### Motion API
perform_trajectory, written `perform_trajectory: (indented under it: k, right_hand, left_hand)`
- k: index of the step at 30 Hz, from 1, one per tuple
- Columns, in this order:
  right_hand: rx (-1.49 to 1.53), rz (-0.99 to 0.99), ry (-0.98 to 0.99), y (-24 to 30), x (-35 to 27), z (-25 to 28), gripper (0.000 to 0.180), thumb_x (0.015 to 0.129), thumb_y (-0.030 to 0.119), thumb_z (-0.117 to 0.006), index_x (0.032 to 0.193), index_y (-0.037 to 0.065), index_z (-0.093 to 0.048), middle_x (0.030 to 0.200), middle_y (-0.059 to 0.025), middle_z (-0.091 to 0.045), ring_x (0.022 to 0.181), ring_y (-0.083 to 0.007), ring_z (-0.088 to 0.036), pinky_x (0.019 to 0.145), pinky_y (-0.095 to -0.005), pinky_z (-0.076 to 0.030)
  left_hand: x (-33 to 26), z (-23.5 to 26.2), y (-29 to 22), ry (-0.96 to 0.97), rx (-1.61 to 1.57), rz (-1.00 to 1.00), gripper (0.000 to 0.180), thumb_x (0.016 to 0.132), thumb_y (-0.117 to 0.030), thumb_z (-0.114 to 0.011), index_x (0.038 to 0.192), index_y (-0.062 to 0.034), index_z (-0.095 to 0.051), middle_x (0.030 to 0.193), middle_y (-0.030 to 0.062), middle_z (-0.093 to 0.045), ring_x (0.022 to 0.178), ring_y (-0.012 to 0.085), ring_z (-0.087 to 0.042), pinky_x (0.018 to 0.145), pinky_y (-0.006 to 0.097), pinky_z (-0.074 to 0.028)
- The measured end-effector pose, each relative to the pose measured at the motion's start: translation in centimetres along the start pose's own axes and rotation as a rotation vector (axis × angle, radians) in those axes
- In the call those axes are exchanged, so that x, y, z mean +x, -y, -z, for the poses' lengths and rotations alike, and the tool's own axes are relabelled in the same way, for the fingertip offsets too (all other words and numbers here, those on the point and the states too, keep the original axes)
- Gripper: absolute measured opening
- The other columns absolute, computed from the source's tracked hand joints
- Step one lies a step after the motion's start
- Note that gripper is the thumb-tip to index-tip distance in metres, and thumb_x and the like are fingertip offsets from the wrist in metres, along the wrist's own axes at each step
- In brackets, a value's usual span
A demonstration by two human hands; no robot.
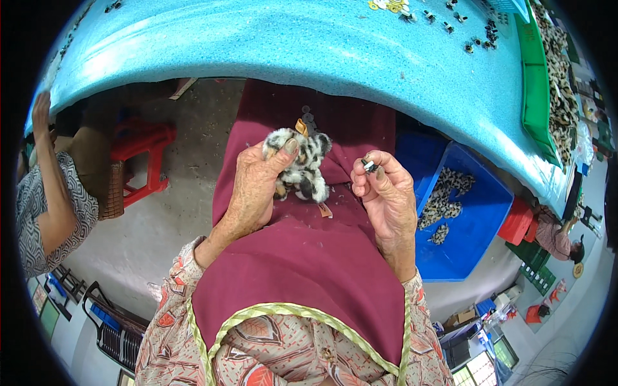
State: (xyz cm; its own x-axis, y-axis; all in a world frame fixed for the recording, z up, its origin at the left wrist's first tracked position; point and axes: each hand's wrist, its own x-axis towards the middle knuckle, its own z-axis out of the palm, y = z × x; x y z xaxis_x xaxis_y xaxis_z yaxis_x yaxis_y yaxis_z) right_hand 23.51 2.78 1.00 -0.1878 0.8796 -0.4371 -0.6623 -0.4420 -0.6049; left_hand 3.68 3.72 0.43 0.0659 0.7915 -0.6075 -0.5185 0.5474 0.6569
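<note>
Over my lap, my left hand (248, 186) is closed on a small spotted plush toy piece (310, 157) in white, black and tan. The thumb presses on its upper left side, and the fingers behind it are hidden. A tan tab (301, 127) sticks up at the plush's top edge. To the right, my right hand (394, 209) pinches a small black and white part (369, 166) between thumb and fingertips, apart from the plush. That part's exact kind is too small to make out. Beneath both hands spreads a maroon apron (296, 257).
Ahead is a table with a light blue cover (290, 51), bearing small black and white parts (489, 35). A green tray (535, 96) stands at its right edge. A blue bin (473, 238) holds spotted plush pieces (450, 193). At left are a red stool (151, 151) and another person's arm (55, 193).
</note>
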Motion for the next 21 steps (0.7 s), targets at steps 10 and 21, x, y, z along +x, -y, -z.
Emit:
perform_trajectory:
  k: [10, 21]
  right_hand:
    - [-0.328, 0.034, 0.031, -0.7, -0.2, -1.8, 0.016, 0.084, 0.003, -0.067, 0.098, -0.004, -0.063, 0.084, -0.0072, -0.063, 0.067, -0.0100, -0.057, 0.061, -0.0228, -0.050]
    - [-0.580, -0.079, -0.008, -1.7, 0.6, -2.7, 0.014, 0.086, 0.001, -0.065, 0.099, -0.002, -0.066, 0.076, -0.0033, -0.064, 0.064, -0.0052, -0.058, 0.058, -0.0183, -0.048]
  left_hand:
    - [0.2, 0.1, 0.4, 0.024, -0.062, 0.074, 0.019, 0.091, -0.014, -0.061, 0.098, 0.0028, -0.065, 0.084, 0.0084, -0.068, 0.069, 0.0123, -0.065, 0.059, 0.025, -0.054]
    - [0.4, 0.8, 0.7, 0.042, 0.068, 0.106, 0.021, 0.089, -0.016, -0.064, 0.100, 0.0016, -0.065, 0.091, 0.0074, -0.068, 0.079, 0.0125, -0.065, 0.071, 0.027, -0.053]
